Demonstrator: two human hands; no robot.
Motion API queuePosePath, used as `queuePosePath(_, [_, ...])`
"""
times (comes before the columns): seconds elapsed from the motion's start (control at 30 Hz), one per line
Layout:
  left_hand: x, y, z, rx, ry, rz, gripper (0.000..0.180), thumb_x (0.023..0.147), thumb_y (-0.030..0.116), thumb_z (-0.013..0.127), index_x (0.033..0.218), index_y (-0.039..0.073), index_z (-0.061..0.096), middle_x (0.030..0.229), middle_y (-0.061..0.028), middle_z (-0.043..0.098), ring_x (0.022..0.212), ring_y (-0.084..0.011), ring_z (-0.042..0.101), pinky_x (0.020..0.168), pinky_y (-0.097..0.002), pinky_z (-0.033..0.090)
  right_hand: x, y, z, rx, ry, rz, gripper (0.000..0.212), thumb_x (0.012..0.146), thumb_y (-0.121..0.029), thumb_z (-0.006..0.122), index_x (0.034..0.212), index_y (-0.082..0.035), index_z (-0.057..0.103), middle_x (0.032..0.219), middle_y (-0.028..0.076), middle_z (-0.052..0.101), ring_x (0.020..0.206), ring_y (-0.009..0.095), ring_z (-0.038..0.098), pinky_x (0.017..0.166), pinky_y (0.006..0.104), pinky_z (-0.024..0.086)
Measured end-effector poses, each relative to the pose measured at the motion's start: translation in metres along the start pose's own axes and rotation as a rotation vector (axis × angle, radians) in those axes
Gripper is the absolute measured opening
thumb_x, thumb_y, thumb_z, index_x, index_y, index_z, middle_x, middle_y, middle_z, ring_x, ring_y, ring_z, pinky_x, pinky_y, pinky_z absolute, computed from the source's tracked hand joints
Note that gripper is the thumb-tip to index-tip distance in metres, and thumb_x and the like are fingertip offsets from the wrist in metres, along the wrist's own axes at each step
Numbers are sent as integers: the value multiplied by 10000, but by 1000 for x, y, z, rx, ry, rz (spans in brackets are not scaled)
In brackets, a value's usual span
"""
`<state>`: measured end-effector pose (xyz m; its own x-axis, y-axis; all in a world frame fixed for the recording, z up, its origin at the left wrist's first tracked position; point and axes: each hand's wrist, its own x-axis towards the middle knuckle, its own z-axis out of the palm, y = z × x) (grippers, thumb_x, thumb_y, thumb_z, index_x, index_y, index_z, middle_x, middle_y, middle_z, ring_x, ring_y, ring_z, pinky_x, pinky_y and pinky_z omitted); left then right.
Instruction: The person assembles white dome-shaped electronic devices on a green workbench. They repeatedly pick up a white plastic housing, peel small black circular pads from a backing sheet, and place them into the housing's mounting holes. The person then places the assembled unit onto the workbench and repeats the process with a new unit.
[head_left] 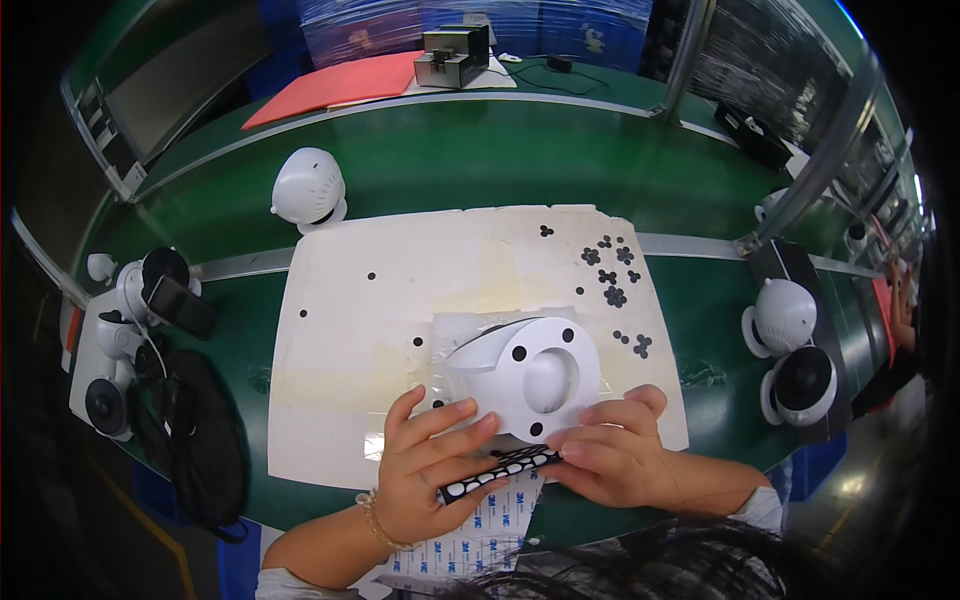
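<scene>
A white camera-like device (480,372) lies tipped on its side on a clear plastic bag, its round white base (590,370) facing up towards me. Three black round pads (519,353) sit on the ring of that base, around a hollow centre. My left hand (435,465) is closed round a narrow black strip with white round spots (490,475), its upper fingers spread against the device's side. At the strip's right end, my right hand (610,455) is closed, thumb and forefinger pinching there beside the base's lower rim. Whatever lies between those fingertips is mostly hidden.
Beneath the device is a large off-white board (340,350), with loose black pads (615,296) clustered at its upper right. More white devices stand at far left (310,187) and right (785,316). A printed backing sheet (480,545) lies at the front edge; a black pouch (205,430) at left.
</scene>
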<state>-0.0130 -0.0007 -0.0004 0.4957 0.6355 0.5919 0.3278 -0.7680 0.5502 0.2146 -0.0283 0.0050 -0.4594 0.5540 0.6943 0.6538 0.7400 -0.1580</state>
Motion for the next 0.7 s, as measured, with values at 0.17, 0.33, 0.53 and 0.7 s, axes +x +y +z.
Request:
queuePosePath(0.17, [-1,-2,-23,-49,-13,-17,122,647,181,719,755,140,678,1105,-8,594,1118,-183,467,997,-417,216,17,-16,6,121,5,112,268,621,-192,705,874,-201,619,897,-93,610,844,106,522,754,312,230])
queuePosePath(0.33, [-3,2,-25,-37,4,-43,108,645,181,720,731,133,676,1102,-11,596,1116,-184,469,994,-415,218,23,-19,-4,-45,143,-149,192,624,-165,701,804,-218,659,940,-88,600,925,116,514,787,330,258])
queuePosePath(0.53, [-6,0,-39,-2,3,-22,101,641,184,722,691,121,662,1093,-9,598,1114,-182,471,995,-418,217,24,-19,0,273,142,174,115,665,-165,696,776,-184,674,1151,20,516,1169,261,361,932,390,262])
queuePosePath(0.7, [-4,1,-34,31,-7,-19,106,632,182,728,679,120,656,1085,-8,601,1107,-182,475,996,-428,215,24,-4,2,411,59,458,100,737,-140,654,832,-109,653,1194,102,479,1207,326,309,975,424,247])
